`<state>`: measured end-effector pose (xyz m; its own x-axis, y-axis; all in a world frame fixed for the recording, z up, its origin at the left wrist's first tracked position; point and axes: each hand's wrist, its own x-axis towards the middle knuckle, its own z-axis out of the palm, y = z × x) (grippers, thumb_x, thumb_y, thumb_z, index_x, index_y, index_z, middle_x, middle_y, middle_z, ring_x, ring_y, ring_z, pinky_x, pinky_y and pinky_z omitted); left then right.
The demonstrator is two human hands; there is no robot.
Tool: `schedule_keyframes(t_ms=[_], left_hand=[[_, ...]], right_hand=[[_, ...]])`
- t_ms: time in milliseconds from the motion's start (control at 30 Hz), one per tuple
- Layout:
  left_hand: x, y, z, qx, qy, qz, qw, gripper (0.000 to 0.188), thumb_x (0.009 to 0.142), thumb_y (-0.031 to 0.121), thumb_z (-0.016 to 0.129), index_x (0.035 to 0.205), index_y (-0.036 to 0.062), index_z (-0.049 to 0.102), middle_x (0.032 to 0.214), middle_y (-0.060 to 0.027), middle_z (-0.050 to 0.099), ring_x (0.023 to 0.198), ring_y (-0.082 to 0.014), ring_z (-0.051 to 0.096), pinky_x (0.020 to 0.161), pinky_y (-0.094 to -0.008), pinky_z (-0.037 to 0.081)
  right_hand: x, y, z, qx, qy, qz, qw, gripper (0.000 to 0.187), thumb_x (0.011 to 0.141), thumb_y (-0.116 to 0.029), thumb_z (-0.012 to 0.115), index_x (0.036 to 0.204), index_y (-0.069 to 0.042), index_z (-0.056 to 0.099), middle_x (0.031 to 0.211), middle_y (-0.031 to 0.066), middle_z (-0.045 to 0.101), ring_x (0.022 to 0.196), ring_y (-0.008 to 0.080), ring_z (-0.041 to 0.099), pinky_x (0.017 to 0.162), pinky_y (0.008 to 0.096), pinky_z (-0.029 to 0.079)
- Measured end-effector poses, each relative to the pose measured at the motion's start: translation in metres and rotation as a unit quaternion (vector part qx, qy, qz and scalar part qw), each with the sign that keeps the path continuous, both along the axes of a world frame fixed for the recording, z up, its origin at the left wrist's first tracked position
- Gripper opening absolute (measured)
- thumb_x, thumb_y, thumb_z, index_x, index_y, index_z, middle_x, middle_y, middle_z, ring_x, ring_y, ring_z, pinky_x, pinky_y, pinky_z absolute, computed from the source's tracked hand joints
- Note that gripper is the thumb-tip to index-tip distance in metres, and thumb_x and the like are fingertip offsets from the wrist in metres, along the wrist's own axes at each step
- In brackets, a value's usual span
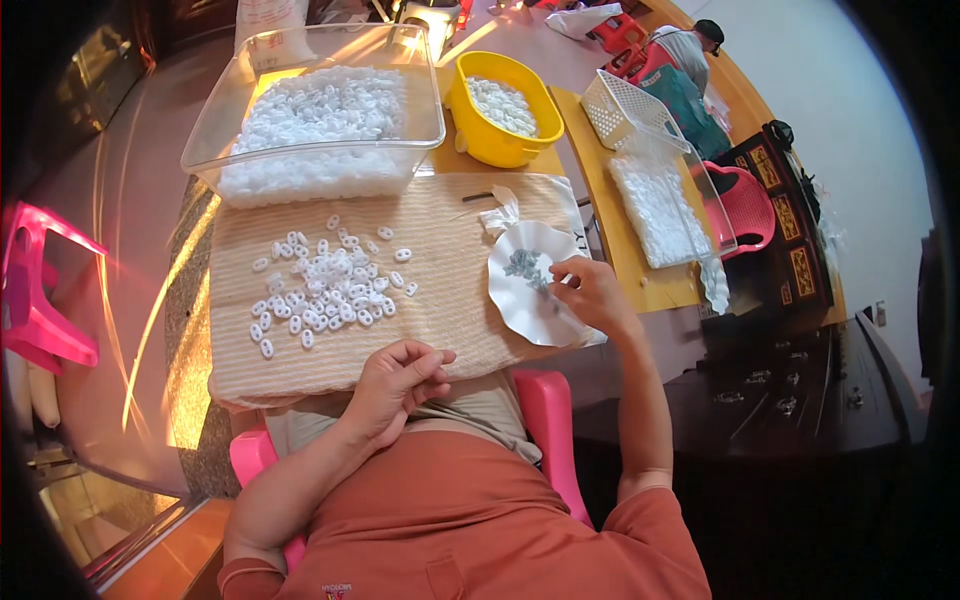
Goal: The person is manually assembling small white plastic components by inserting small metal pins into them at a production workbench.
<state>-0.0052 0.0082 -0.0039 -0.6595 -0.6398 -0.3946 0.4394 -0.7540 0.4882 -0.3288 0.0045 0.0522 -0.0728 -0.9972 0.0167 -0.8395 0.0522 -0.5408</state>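
Observation:
My right hand (pixel 592 293) is over the right side of a white wavy-edged plate (pixel 530 318), its thumb and fingertips pinched together. Small grey pieces (pixel 523 265) lie in a loose heap on that plate, just left of the fingertips. Close to my lap, at the table's near edge, my left hand (pixel 402 388) is closed with thumb against fingers. Whatever either hand holds is too small or hidden to make out. Beyond my left hand, many small white oval plastic pieces with two dark holes (pixel 330 285) are spread on a striped cloth (pixel 450 260).
A large clear bin (pixel 420 150) of white pieces stands at the far left, beside a yellow basin (pixel 497 150). A crumpled white tissue (pixel 502 212) lies beyond the plate. Another clear bin (pixel 722 225) and a white basket (pixel 610 110) are at right. A person (pixel 685 50) sits far right.

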Motion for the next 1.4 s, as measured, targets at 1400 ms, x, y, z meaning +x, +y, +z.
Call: schedule_keyframes(t_ms=[1400], left_hand=[[0.003,-0.001,0.0,-0.013,-0.008,-0.006,1.0,0.008,0.089,0.01,0.063,0.093,0.004,0.059,0.103,-0.0111,0.064,0.077,-0.0103,0.063,0.072,-0.0263,0.057]], right_hand=[[0.015,-0.002,-0.013,0.003,0.138,0.008,0.99,0.014,0.082,-0.015,0.063,0.087,-0.002,0.066,0.089,0.0155,0.065,0.084,0.0348,0.062,0.075,0.043,0.048]])
